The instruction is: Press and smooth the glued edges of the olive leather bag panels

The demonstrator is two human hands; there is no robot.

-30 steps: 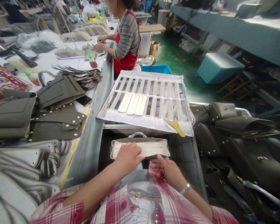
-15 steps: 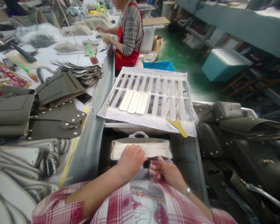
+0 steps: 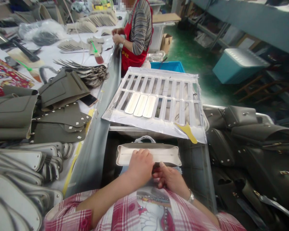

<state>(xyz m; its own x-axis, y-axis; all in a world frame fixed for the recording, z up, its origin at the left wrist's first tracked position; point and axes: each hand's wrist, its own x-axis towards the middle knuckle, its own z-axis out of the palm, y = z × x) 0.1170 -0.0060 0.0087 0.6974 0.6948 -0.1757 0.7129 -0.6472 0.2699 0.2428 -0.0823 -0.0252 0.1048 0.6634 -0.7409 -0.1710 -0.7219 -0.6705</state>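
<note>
A dark grey-green handbag [image 3: 167, 154] stands in front of me, its pale-lined opening facing up and a wrapped handle [image 3: 145, 138] on its far side. My left hand [image 3: 142, 166] is closed over the near rim, fingers reaching into the opening. Close beside it, my right hand [image 3: 172, 179] has its thumb on the near edge and its other fingers curled below, against the bag's front. The lower part of the bag is hidden by my hands and body.
A white slatted rack [image 3: 159, 123] beyond the bag carries three pale strips [image 3: 141, 106] and a yellow scraper [image 3: 189, 132]. Stacked bag pieces [image 3: 16, 160] cover the left table; finished-looking bags [image 3: 257, 163] fill the right side. A co-worker in a red apron [image 3: 135, 53] stands ahead.
The view has shifted slightly, so most things sit a little farther right. Both my hands stay at the bag's near rim. The co-worker's hands have drawn closer together.
</note>
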